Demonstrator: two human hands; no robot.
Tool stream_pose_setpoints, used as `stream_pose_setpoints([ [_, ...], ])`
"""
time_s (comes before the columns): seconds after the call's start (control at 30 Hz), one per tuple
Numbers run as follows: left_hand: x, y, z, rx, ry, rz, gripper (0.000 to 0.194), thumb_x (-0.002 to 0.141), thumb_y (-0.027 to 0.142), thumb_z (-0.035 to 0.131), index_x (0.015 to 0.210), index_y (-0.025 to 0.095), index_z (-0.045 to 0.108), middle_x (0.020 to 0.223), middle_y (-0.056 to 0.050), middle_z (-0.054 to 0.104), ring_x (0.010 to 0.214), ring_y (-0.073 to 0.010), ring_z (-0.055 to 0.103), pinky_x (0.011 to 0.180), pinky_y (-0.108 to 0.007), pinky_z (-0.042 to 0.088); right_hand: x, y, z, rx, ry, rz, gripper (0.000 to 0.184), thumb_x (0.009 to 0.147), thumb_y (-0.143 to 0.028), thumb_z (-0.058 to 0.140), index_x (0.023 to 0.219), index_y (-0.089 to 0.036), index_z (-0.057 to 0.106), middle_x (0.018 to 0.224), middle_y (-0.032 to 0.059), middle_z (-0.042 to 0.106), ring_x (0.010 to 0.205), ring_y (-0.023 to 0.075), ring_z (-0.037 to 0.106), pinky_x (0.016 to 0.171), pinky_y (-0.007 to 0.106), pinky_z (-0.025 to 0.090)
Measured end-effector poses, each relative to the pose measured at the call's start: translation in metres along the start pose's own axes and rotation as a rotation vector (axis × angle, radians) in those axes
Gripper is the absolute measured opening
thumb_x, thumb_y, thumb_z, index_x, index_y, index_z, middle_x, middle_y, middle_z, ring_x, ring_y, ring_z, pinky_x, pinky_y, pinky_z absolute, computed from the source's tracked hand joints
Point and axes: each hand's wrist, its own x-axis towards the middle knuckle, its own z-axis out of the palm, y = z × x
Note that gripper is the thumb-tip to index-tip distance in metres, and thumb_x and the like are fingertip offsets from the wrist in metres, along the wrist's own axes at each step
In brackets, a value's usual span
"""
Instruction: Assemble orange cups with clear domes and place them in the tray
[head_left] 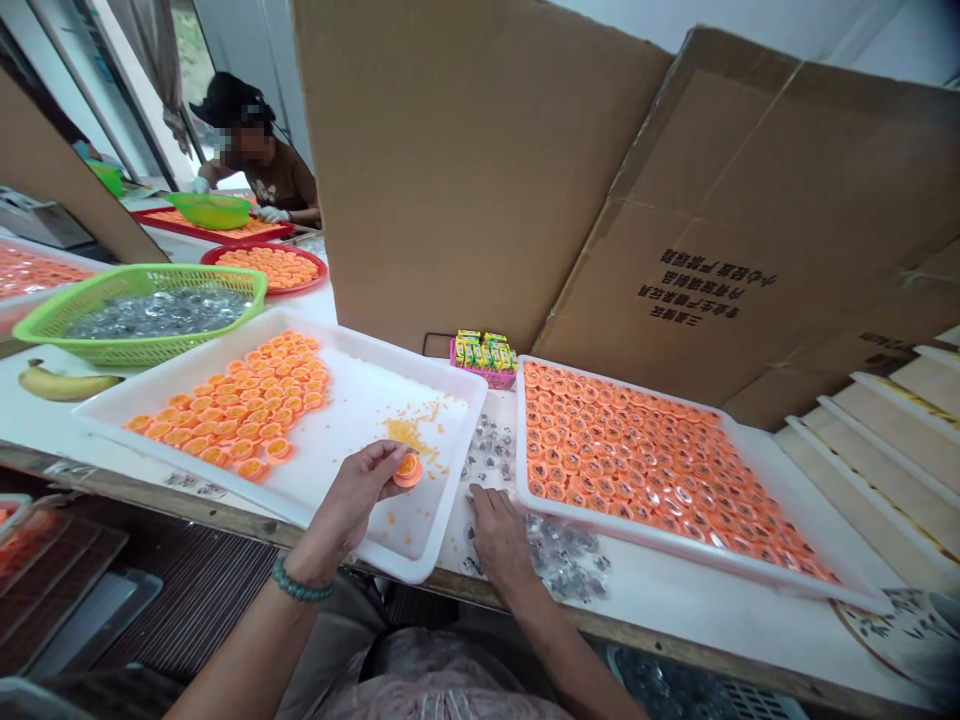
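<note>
My left hand [360, 500], with a green bead bracelet at the wrist, pinches a small round orange cup [407, 469] over the right part of a white tray [352, 390]. Yellow-orange crumbs [405, 432] lie scattered on the tray floor near it. At the left of this tray, many similar orange cups [247, 410] stand close together. My right hand [501, 535] rests on the white table with its fingers stretched out, beside small clear plastic pieces with dark prints [491, 450]. More clear pieces [566, 560] lie right of that wrist. Its palm side is hidden.
A second white tray [757, 440], full of orange cups with clear printed tops, stands right. Behind are a box of small yellow packets [484, 355] and tall cardboard [487, 180]. At left are a green basket [142, 345] and banana [67, 383]. A co-worker [281, 180] sits beyond.
</note>
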Motion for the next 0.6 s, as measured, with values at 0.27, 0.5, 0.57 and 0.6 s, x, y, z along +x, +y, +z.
stream_pose_setpoints([
  [0.27,0.001,-0.001,-0.001,0.007,-0.027,-0.032,0.036,0.071,0.046,0.066,0.089,0.014,0.066,0.089,-0.007,0.065,0.081,-0.0179,0.06,0.075,-0.033,0.048,0.01,-0.002,-0.023,0.562,0.293,0.142,0.021,0.09,-0.021,0.042,0.104,-0.015,0.057,0.094,0.0089,0.064,0.087,0.0184,0.059,0.078,0.033,0.048],
  [0.5,0.0,0.001,0.003,0.066,0.018,-0.04,0.032,0.069,0.043,0.067,0.084,0.015,0.065,0.08,-0.003,0.064,0.074,-0.0159,0.058,0.073,-0.032,0.049,0.043,-0.03,-0.062,0.936,0.049,0.134,0.026,0.089,-0.023,0.045,0.111,-0.019,0.059,0.082,0.0022,0.063,0.072,0.0129,0.059,0.069,0.024,0.048],
  [0.57,-0.001,0.002,0.003,0.044,0.026,-0.03,0.03,0.068,0.042,0.068,0.082,0.015,0.066,0.077,-0.002,0.062,0.073,-0.0154,0.057,0.073,-0.032,0.049,0.05,-0.039,-0.065,0.85,-0.017,-0.022,0.032,0.09,-0.019,0.042,0.118,-0.021,0.056,0.087,0.0034,0.062,0.077,0.0135,0.058,0.073,0.025,0.047],
  [0.6,-0.002,0.002,0.004,0.029,0.017,-0.027,0.029,0.068,0.042,0.068,0.082,0.016,0.066,0.077,-0.002,0.063,0.073,-0.0155,0.057,0.073,-0.032,0.049,0.052,-0.043,-0.066,0.774,-0.048,-0.096,0.035,0.09,-0.016,0.04,0.121,-0.022,0.054,0.089,0.0042,0.061,0.08,0.0141,0.057,0.074,0.026,0.046],
])
